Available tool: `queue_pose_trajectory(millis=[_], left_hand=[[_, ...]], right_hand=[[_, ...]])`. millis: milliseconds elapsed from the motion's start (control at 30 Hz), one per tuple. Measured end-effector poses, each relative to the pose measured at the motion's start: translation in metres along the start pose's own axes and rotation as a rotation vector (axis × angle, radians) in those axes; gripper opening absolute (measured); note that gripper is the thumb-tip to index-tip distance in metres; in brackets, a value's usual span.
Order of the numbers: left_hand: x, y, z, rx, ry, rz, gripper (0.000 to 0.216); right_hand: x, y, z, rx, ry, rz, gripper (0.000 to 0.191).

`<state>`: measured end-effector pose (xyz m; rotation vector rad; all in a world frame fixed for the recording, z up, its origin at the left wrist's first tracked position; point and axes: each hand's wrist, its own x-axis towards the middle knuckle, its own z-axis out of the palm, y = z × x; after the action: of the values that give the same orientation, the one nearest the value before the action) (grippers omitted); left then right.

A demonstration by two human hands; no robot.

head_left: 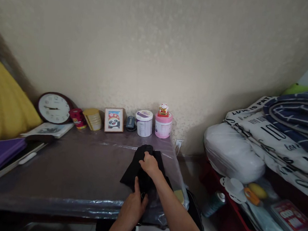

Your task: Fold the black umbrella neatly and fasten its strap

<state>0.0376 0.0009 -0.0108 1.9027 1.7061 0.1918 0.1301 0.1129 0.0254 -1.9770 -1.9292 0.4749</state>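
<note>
Head view: we have a soft, matte-black folded cloth item (144,179) lying on the brown table (84,167) under clear plastic film, near its right end. It sits directly under and ahead of both hands, long axis running roughly from the near edge toward the wall, flared corners out to the sides.

Right hand (149,164) is farther out, touching the cloth's far part; fingers are bent in, but we can't tell whether they pinch fabric. Left hand (131,206) is nearer the table edge, at the cloth's near part: index finger and thumb spread apart, black material between them, grip unclear to us.

Beyond the cloth, by the wall, we see a white tub with a purple-patterned lid (144,123) and a pink-lidded round tub (163,126), both well apart from the hands.
</note>
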Motion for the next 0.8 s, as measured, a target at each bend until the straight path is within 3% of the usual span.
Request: queue_pose_trajectory(millis=[200, 500, 800], left_hand=[[0.002, -0.005, 0.001, -0.020, 0.003, -0.027, 0.070], [-0.009, -0.007, 0.005, -0.164, 0.158, -0.015, 0.056], [0.000, -0.007, 0.001, -0.002, 0.041, 0.075, 0.062]], right_hand=[[-0.004, -0.007, 0.002, -0.058, 0.001, -0.040, 0.030], [-0.005, -0.014, 0.006, -0.130, 0.007, -0.070, 0.027], [-0.005, -0.013, 0.010, -0.113, -0.002, -0.160, 0.033]])
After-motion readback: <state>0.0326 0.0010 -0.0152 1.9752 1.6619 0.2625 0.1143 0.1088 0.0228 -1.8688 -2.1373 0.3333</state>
